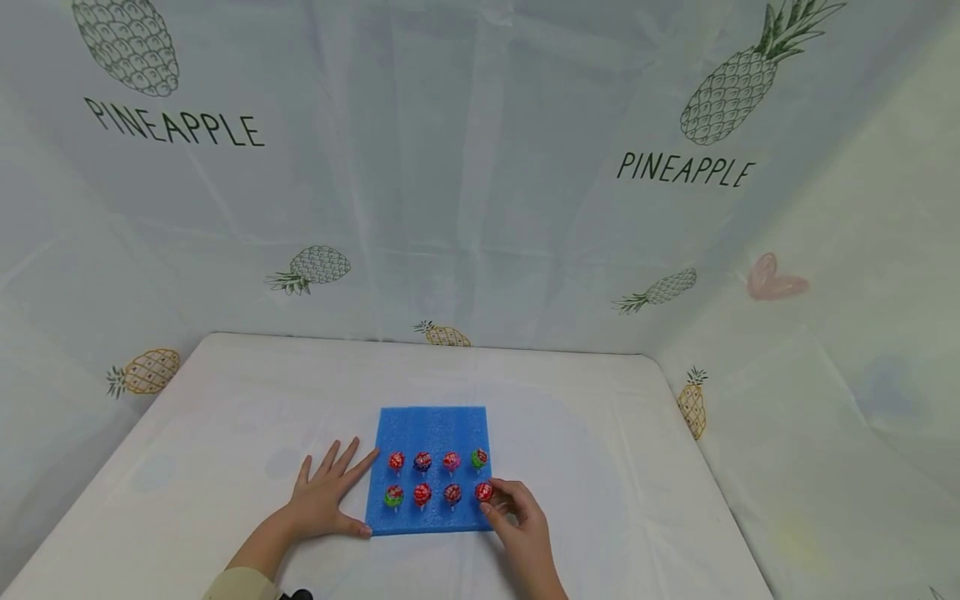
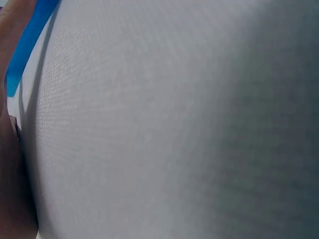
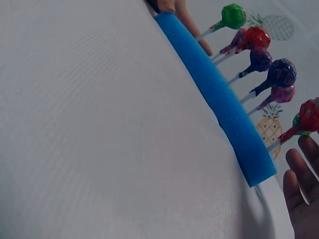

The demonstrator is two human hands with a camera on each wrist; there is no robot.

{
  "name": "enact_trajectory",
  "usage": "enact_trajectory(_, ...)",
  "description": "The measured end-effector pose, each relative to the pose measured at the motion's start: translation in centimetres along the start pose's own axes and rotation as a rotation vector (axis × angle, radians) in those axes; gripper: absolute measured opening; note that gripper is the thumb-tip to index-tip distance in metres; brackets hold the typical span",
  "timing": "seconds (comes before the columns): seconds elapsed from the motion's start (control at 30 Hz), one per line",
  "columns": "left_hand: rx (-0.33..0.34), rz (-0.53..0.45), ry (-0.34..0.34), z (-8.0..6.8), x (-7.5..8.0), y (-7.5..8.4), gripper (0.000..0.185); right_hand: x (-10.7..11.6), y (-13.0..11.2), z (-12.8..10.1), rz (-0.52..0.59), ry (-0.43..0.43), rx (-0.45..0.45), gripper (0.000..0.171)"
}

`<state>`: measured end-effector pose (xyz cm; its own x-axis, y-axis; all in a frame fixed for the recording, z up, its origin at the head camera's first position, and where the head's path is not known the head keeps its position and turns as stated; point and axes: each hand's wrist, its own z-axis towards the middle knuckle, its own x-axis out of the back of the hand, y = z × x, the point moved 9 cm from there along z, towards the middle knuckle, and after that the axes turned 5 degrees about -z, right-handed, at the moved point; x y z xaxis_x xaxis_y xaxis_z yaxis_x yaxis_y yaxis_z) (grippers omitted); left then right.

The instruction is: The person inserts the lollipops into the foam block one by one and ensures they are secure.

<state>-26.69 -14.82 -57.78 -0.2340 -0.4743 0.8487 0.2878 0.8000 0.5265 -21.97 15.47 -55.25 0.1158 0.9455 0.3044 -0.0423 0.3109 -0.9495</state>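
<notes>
Several wrapped lollipops stand upright by their sticks in a blue foam board [image 1: 431, 425], in two rows. My right hand [image 1: 525, 533] is at the front right corner, pinching the red lollipop [image 1: 483, 492] between thumb and fingers. In the right wrist view that red lollipop [image 3: 306, 117] has its stick in the foam, and some fingertips are cut off by the frame edge. Spread flat, my left hand [image 1: 318, 504] rests at the board's left side, with thumb and index finger touching its edge. Only a strip of the left hand [image 2: 12, 174] shows in the left wrist view.
A white cloth covers the table [image 1: 600, 433]. Behind and beside it hangs a pale curtain [image 1: 420, 183] printed with pineapples. The back strip of the foam board holds no lollipops. A small black object [image 1: 302, 594] shows near the left sleeve [image 1: 242, 585].
</notes>
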Motion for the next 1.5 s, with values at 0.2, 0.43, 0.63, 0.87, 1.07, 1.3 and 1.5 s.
enact_trajectory(0.2, 0.017, -0.009, -0.033, -0.2, 0.8, 0.8, 0.118, 0.5, 0.5, 0.0, -0.012, 0.017, -0.011, 0.028)
enact_trajectory(0.43, 0.009, -0.006, -0.027, -0.1, 0.6, 0.6, 0.116, 1.3, 1.1, 0.0, -0.067, 0.035, -0.041, 0.024)
enact_trajectory(0.63, 0.04, 0.006, -0.049, 0.1, 0.7, 0.6, 0.118, 2.0, 1.1, 0.2, -0.08, 0.041, -0.006, 0.025)
enact_trajectory(0.87, 0.053, 0.029, -0.046, 0.0, 0.7, 0.4, 0.118, 2.6, 1.0, 0.7, -0.152, 0.001, 0.02, 0.025)
enact_trajectory(1.07, 0.049, 0.014, -0.043, 0.0, 0.5, -0.1, 0.117, 3.0, 0.7, 1.1, -0.23, -0.059, 0.113, 0.024)
enact_trajectory(1.3, 0.04, -0.063, -0.031, 0.6, -0.2, -0.9, 0.116, 4.1, 0.2, 2.0, -0.321, -0.138, 0.208, 0.026)
enact_trajectory(1.5, 0.044, -0.086, -0.058, 0.2, 0.0, -0.8, 0.117, 4.5, -0.2, 2.8, -0.433, -0.231, 0.207, 0.028)
